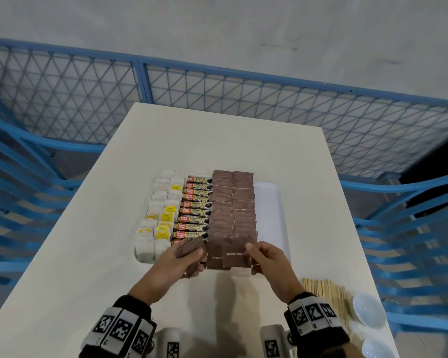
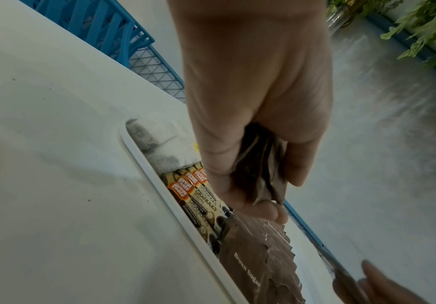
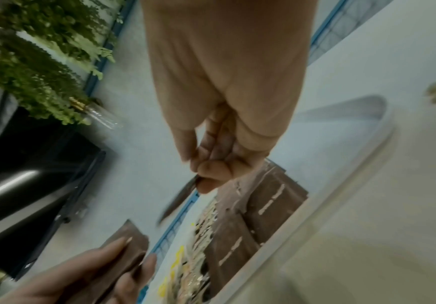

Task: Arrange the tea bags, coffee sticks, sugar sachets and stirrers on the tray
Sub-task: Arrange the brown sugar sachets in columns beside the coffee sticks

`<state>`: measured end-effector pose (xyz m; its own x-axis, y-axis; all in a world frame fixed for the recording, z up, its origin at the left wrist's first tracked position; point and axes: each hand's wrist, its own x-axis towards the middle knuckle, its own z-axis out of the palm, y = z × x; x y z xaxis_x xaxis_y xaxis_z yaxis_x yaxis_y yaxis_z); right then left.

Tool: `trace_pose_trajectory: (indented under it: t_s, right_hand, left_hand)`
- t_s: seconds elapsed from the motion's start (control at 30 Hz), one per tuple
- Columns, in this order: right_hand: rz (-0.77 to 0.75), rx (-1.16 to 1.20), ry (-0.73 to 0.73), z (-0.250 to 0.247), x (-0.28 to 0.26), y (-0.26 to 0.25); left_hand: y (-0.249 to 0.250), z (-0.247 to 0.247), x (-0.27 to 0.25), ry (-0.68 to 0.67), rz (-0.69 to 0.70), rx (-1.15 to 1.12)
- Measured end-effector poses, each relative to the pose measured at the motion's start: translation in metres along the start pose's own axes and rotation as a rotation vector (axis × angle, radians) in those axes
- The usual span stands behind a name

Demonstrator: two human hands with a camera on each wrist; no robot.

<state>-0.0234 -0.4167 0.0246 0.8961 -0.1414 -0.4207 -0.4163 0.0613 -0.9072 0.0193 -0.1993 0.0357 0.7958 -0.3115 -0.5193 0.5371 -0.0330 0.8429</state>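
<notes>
A slip is the risk here: the fanned sugar sachets [image 1: 190, 250] could be spilled from the left hand [image 1: 177, 262] onto the tidy rows on the tray [image 1: 269, 202]. That stack is gripped tightly; a single sachet [image 3: 183, 197] is pinched by the right hand [image 1: 267, 257], above the tray's near edge. Stirrers [image 1: 326, 293] are left waiting on the near right.

The coffee sticks [image 1: 195, 202] on the tray carry a red "Great Taste" badge and the word "GRANULES"; in the left wrist view the same sticks [image 2: 201, 197] also show a smaller "STRONG" under "GRANULES". The brown sugar sachets [image 1: 228, 257] at the near end read "Brown Sugar", clearest in the left wrist view [image 2: 245, 269]. The wristbands [image 1: 313, 312] bear black-and-white square codes, no letters.
</notes>
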Motion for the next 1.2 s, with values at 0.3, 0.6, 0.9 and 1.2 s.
trace_pose_trajectory:
  t_s: [0.3,0.6,0.9,1.2]
  right_hand:
    - [-0.045,-0.215,0.09,-0.018,0.019,0.032]
    - [-0.216,-0.819,0.157,-0.01,0.025,0.036]
    - [-0.314,-0.507,-0.08,0.018,0.005,0.0]
    - [-0.124,-0.273,-0.18,0.019,0.006,0.006]
  left_hand:
    - [0.0,0.001,-0.002,0.015,-0.066,-0.048]
    - [0.004,0.002,-0.007,-0.081,0.005,0.198]
    - [0.004,0.009,-0.002,-0.018,0.024,0.289]
    - [0.004,0.007,0.0,-0.047,-0.003,0.161]
